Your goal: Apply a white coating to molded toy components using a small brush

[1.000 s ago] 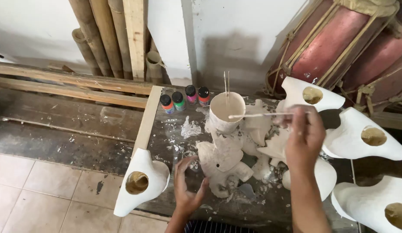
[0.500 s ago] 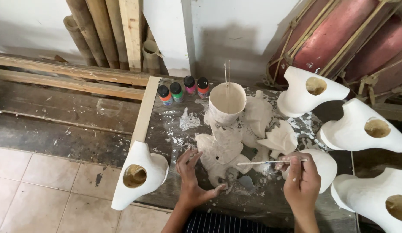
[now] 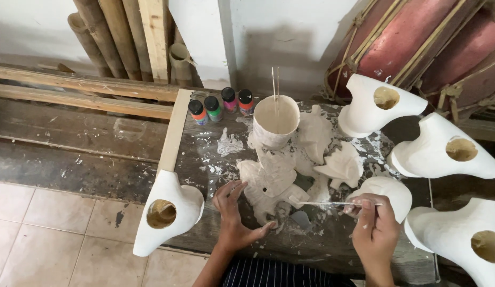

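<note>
In the head view, the right hand (image 3: 376, 234) is pinching a thin paintbrush (image 3: 332, 203) in a closed grip, its tip pointing toward nine o'clock and touching the white fish-shaped carving (image 3: 271, 183) lying at the middle of the worktop (image 3: 205, 159). The left hand (image 3: 234, 218) is resting open, fingers spread, steadying the carving's near edge and gripping nothing. By the look of it, white undercoat is being brushed on; a further stroke would call for a light, even drag along the carved ridges. The carving looks chalky and matte, with ribbed fins. At twelve o'clock a paint-crusted cup (image 3: 275, 119) is holding two thin sticks; small paint bottles (image 3: 221, 105) are standing at eleven o'clock. Smooth white hollow shells (image 3: 444, 151) are ringing the right side.
</note>
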